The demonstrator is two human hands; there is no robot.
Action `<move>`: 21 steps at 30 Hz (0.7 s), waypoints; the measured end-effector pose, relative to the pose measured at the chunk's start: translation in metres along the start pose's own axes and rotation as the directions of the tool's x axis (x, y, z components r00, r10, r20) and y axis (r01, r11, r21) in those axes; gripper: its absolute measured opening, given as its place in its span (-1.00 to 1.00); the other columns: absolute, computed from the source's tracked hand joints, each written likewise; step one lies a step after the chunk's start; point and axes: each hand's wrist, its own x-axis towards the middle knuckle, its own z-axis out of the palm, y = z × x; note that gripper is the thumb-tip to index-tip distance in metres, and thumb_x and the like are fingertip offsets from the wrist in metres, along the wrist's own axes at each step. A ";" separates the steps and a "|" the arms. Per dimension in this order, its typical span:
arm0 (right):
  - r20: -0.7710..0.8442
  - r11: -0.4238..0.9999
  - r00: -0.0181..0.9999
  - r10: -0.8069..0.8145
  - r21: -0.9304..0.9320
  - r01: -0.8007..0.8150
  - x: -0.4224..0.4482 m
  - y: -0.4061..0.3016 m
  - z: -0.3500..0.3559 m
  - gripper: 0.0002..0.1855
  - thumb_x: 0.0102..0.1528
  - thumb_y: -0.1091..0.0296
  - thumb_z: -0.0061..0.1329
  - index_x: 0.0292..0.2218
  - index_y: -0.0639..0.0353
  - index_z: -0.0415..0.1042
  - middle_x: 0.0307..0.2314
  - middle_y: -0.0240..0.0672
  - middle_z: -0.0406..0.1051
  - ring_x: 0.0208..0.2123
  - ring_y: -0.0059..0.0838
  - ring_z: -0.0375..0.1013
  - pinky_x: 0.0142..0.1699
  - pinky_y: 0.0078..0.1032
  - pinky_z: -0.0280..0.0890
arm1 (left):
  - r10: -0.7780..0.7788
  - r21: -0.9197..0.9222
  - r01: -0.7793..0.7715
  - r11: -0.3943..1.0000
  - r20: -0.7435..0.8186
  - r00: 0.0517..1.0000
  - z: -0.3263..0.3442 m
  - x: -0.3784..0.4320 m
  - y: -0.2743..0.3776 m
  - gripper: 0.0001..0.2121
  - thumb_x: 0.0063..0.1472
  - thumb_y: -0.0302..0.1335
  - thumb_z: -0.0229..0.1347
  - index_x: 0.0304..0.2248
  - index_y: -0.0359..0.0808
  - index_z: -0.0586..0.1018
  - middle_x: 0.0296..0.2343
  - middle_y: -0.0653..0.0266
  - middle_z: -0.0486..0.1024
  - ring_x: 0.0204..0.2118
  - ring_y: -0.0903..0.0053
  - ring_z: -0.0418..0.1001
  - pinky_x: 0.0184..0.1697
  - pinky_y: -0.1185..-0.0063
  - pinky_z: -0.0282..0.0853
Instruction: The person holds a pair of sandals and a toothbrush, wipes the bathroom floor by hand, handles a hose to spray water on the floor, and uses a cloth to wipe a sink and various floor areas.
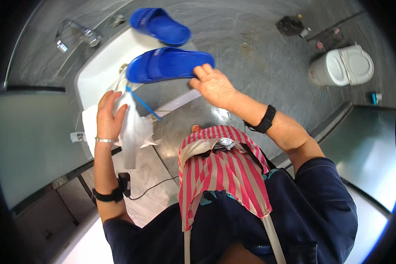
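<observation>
My right hand [214, 84] grips the heel end of a blue slide sandal [171, 64], held near the front rim of a white basin [97, 74]. The matching blue slide sandal [161, 26] lies at the basin's far edge, with its toe to the left. My left hand [109, 115] is at a white plastic bag [135, 128], thumb apart from the fingers; whether it grips the bag is unclear. A thin blue strip [143, 104] slants beside the bag. Some pale cord-like material [121, 77] runs along the basin near my left fingertips.
A chrome faucet [92, 38] is at upper left. Far right stands a white toilet or lidded bin [338, 67], with a black plastic bag [288, 25] and small bottle [305, 32] beyond. A black cable [150, 188] crosses below my left hand. Frosted panels [33, 138] flank the room.
</observation>
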 end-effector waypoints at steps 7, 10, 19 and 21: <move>0.523 0.896 0.828 0.203 0.242 -0.373 -0.142 0.031 0.058 -0.62 -0.19 0.41 0.04 -0.24 0.13 0.36 -0.27 -0.21 0.31 -0.16 -0.21 0.25 -0.11 -0.37 0.22 | 0.059 -0.134 -0.078 0.988 -0.143 0.988 0.075 0.002 0.033 -0.73 -0.03 -0.59 0.06 -0.25 -0.35 0.44 -0.21 0.04 0.36 -0.12 0.25 0.30 -0.05 0.50 0.18; 0.744 0.790 0.555 0.371 0.061 -0.610 -0.256 0.063 0.080 -0.58 -0.16 0.32 0.06 -0.20 0.15 0.35 -0.31 -0.14 0.35 -0.17 -0.17 0.30 -0.11 -0.34 0.23 | 0.122 -0.249 -0.146 0.957 -0.108 0.987 0.111 -0.005 0.071 -0.74 -0.03 -0.64 0.03 -0.26 -0.35 0.44 -0.28 0.08 0.40 -0.18 0.31 0.35 -0.09 0.53 0.22; 0.704 0.038 0.134 0.697 0.151 -0.988 -0.496 0.057 0.118 -0.58 -0.16 0.28 0.02 -0.22 0.26 0.38 -0.46 -0.14 0.42 -0.37 -0.20 0.40 -0.25 -0.42 0.28 | 0.330 -0.293 -0.237 0.926 0.328 0.885 0.255 0.030 0.166 -0.60 -0.01 -0.61 0.04 -0.11 -0.27 0.37 -0.13 0.17 0.33 -0.15 0.46 0.35 -0.25 0.63 0.31; 0.695 -0.144 0.076 0.715 0.252 -0.957 -0.513 0.037 0.145 -0.57 -0.16 0.28 0.02 -0.22 0.28 0.37 -0.54 -0.15 0.42 -0.45 -0.22 0.41 -0.30 -0.45 0.28 | 0.341 -0.270 -0.240 0.933 0.443 0.829 0.293 0.037 0.166 -0.57 -0.01 -0.58 0.05 -0.08 -0.29 0.33 -0.10 0.11 0.29 -0.10 0.37 0.31 -0.18 0.59 0.28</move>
